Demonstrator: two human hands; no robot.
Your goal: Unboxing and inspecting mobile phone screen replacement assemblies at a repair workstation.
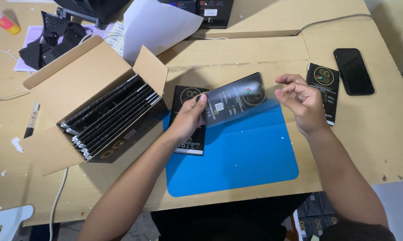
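Above the blue mat (237, 156), the left hand (188, 118) pinches one end of a dark flat packet (235, 99), thumb on top, holding it tilted in the air. Just beside the packet's other end, the right hand (299, 100) hovers with fingers loosely curled and apart, gripping nothing (whether a fingertip touches the packet I cannot tell). Under the left hand a black box (188, 122) lies on the wooden table (380, 134). An open cardboard carton (89, 98) holds more boxes standing on edge.
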